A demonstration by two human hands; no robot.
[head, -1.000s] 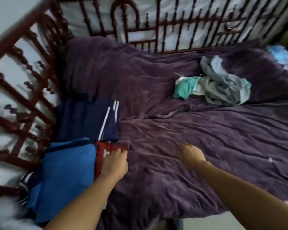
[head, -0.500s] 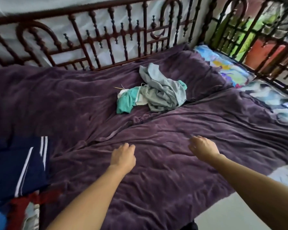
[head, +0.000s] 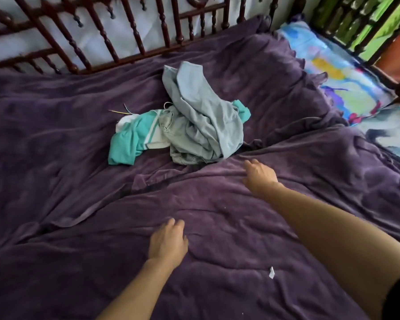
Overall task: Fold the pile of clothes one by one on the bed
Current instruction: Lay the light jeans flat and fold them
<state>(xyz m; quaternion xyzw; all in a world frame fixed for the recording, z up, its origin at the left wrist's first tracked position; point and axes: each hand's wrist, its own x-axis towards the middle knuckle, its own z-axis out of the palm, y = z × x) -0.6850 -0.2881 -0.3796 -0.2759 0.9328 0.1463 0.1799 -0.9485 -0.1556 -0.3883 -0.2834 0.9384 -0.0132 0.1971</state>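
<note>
A small crumpled pile of clothes lies in the middle of the bed: a grey garment (head: 206,125) heaped on top and a teal and white shirt (head: 131,139) sticking out to its left. My right hand (head: 259,175) reaches forward over the purple blanket (head: 56,135), just short of the grey garment's near edge, fingers loosely bent and holding nothing. Nearer to me, my left hand (head: 168,242) hovers low over the blanket with relaxed fingers, also empty.
A dark red wooden railing (head: 129,38) runs along the far side of the bed and continues on the right. A colourful printed pillow or sheet (head: 342,75) lies at the far right. A small white scrap (head: 271,272) sits on the blanket near me.
My view has swung right, away from the folded stack at the left, which is now out of sight. Both hands have moved forward, the right one closing on the grey garment.
</note>
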